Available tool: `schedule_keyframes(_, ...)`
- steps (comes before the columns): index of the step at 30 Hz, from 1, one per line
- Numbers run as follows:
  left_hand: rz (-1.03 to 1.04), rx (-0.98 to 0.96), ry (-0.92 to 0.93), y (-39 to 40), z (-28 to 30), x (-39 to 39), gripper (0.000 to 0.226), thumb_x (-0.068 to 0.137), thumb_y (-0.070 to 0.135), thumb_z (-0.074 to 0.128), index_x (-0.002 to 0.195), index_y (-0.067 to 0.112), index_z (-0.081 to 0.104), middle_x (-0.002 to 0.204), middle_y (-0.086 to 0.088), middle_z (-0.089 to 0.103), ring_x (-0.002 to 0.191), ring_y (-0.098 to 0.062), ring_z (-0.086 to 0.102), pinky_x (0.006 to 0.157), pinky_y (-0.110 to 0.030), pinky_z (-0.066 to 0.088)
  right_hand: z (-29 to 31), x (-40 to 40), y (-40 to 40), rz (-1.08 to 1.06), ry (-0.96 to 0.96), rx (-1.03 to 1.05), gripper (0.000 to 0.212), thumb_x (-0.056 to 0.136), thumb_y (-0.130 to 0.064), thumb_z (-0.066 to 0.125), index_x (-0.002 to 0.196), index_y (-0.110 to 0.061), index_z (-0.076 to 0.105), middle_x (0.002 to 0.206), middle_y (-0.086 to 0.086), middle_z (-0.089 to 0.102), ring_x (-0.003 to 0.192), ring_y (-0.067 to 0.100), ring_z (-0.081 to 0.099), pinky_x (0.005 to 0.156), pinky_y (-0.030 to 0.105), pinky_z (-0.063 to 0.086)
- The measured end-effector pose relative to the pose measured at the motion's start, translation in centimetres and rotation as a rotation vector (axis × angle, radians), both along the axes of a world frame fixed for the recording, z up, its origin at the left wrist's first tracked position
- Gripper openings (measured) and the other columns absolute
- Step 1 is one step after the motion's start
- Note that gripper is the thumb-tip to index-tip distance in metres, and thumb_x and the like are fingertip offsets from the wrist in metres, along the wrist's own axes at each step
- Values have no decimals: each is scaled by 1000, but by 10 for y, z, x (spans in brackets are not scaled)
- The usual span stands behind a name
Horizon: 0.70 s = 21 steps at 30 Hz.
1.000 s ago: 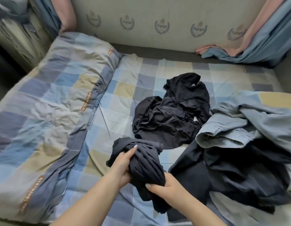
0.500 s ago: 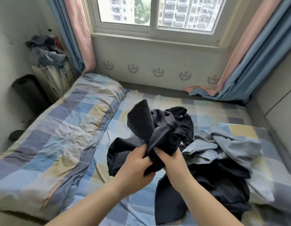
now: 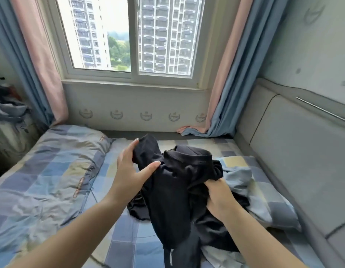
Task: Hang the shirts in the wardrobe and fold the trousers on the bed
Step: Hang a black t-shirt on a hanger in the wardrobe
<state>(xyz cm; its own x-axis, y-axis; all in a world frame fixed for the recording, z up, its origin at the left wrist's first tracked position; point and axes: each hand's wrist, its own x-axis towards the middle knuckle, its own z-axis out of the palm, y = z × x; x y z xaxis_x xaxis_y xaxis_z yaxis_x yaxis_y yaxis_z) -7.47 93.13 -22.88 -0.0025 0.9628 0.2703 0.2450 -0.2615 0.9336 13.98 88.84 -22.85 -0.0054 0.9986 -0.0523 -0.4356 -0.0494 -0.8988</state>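
A black garment (image 3: 173, 190) hangs lifted above the checked bed (image 3: 129, 240), its stitched hem or waistband opening at the top. My left hand (image 3: 133, 171) holds its upper left part, fingers behind the cloth and thumb in front. My right hand (image 3: 220, 198) grips a bunched fold on its right side. A light blue denim shirt (image 3: 237, 176) lies crumpled behind the garment. More dark clothing (image 3: 216, 235) lies under it, partly hidden.
A rumpled checked duvet (image 3: 57, 171) covers the bed's left half. A padded grey headboard (image 3: 295, 155) runs along the right. Ahead are the window sill (image 3: 133, 84) and pink-blue curtains (image 3: 222, 113). A heap of clothes (image 3: 9, 113) sits at far left.
Both hands have raised the black garment off the bed and moved apart, opening it out. The view has tilted up from the bed toward the window.
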Motion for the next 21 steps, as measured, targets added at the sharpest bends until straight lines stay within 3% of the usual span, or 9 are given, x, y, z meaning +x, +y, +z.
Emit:
schedule_keyframes(3, -184, 224, 186, 4, 21, 3, 71, 71, 43, 76, 131, 55, 39, 156, 14, 17, 143, 4, 10, 108, -14, 17, 14, -12, -16, -39, -30, 70, 23, 73, -5, 61, 80, -19, 78, 87, 6, 75, 84, 18, 72, 68, 27, 56)
schedule_keyframes(5, -386, 367, 241, 5, 33, 2, 52, 75, 32, 77, 116, 53, 52, 149, 15, 35, 142, 1, 20, 111, -14, 22, 20, -24, -29, -102, -71, 94, 25, 79, -4, 58, 80, -20, 77, 85, 4, 74, 83, 16, 71, 68, 26, 56)
schedule_keyframes(6, -469, 405, 243, 5, 35, 1, 45, 77, 24, 78, 106, 52, 58, 136, 16, 51, 133, 3, 38, 107, -16, 32, 22, -29, -35, -146, -98, 99, 28, 81, -1, 57, 77, -20, 77, 82, 3, 74, 80, 14, 71, 66, 25, 55)
schedule_keyframes(8, -551, 393, 216, 6, 38, 0, 43, 79, 10, 76, 86, 50, 61, 97, 19, 68, 93, 2, 62, 84, -22, 49, 26, -37, -50, -241, -140, 68, 35, 84, 5, 56, 71, -20, 76, 75, 1, 72, 74, 13, 70, 63, 24, 55)
schedule_keyframes(11, -681, 349, 132, 2, 42, 4, 40, 84, 8, 69, 79, 45, 57, 73, 19, 62, 65, 1, 56, 65, -12, 44, 29, -43, -85, -353, -230, 1, 14, 73, -11, 66, 79, -20, 74, 85, 5, 72, 82, 18, 69, 69, 29, 56)
schedule_keyframes(15, -923, 326, 50, -27, 53, 32, 29, 87, 14, 67, 78, 38, 55, 70, 19, 59, 61, 4, 52, 60, -6, 39, 37, -47, -150, -479, -706, -56, 29, 64, -38, 70, 93, -42, 67, 95, -16, 71, 93, -2, 65, 78, 17, 49)
schedule_keyframes(17, -1049, 314, 40, -48, 60, 52, 17, 84, 23, 67, 78, 34, 55, 71, 17, 58, 63, 3, 52, 62, -11, 41, 49, -51, -180, -525, -881, 31, 48, 69, -36, 70, 109, -57, 54, 113, -26, 63, 109, -9, 56, 87, 11, 44)
schedule_keyframes(19, -1181, 307, 29, -77, 67, 72, 10, 79, 29, 64, 78, 30, 54, 71, 15, 57, 67, -4, 52, 66, -25, 43, 62, -53, -215, -607, -942, 95, 61, 76, -25, 71, 124, -52, 47, 128, -22, 56, 123, -1, 50, 97, 14, 40)
schedule_keyframes(21, -1321, 319, 20, -110, 75, 90, 10, 78, 28, 63, 77, 31, 54, 72, 13, 59, 70, -8, 54, 69, -29, 45, 74, -53, -252, -694, -1009, 111, 50, 78, -16, 68, 117, -44, 55, 119, -19, 61, 116, 1, 55, 93, 13, 41)
